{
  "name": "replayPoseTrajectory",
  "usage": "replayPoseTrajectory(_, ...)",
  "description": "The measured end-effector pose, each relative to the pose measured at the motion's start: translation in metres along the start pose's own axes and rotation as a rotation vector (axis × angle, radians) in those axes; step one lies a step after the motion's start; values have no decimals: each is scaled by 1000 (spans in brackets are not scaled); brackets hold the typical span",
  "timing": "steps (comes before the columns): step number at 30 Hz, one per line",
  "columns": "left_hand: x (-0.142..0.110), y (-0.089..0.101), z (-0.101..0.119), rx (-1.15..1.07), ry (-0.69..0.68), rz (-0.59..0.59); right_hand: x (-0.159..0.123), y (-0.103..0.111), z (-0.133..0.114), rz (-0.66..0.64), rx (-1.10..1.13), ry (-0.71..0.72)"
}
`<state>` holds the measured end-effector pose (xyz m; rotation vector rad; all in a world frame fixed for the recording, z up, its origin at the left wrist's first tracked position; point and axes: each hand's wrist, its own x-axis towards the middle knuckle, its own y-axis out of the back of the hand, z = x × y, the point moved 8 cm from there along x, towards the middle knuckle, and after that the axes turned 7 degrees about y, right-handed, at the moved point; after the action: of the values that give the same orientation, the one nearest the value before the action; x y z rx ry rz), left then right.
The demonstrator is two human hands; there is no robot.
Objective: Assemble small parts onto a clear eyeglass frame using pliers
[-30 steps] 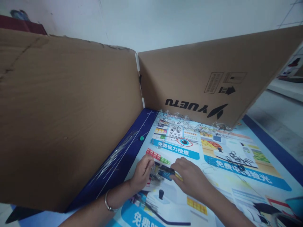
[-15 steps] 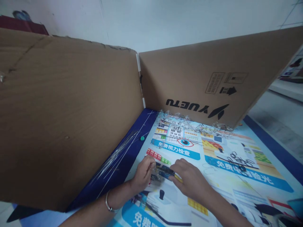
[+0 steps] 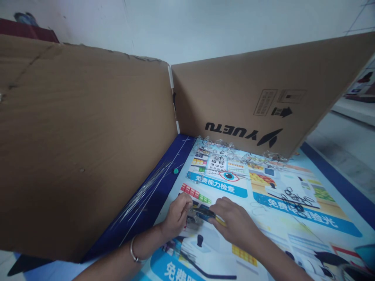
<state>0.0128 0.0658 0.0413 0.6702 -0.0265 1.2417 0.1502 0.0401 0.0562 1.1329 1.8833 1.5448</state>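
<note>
My right hand (image 3: pixel 233 218) is closed round pliers (image 3: pixel 205 212) with dark jaws and yellow on the handles. The jaws point left, right up against the fingertips of my left hand (image 3: pixel 177 214). That hand is pinched shut on a small shiny wire piece (image 3: pixel 191 210), mostly hidden by the fingers, so its exact shape is unclear. Both hands are just above a printed sheet (image 3: pixel 216 246) with blue banners and Chinese lettering. Beyond them, loose thin wires (image 3: pixel 234 173) lie near the printed eye.
Cardboard panels stand at the left (image 3: pixel 88 136) and at the back (image 3: pixel 228 89). Straight silver wires (image 3: pixel 146 185) lie along the left panel. Shiny bent pieces (image 3: pixel 243 156) are heaped along the back panel. Dark rings (image 3: pixel 295 199) lie to the right. A small green piece (image 3: pixel 175 171) is on the blue border.
</note>
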Motion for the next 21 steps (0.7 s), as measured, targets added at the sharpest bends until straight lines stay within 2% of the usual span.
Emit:
replayPoseTrajectory(17, 0, -2, 5, 7, -49, -43, -3, -1, 1, -40, -10, -24)
replayPoseTrajectory(21, 1, -2, 4, -19, -25, -52, -3, -1, -1, -39, -43, -20)
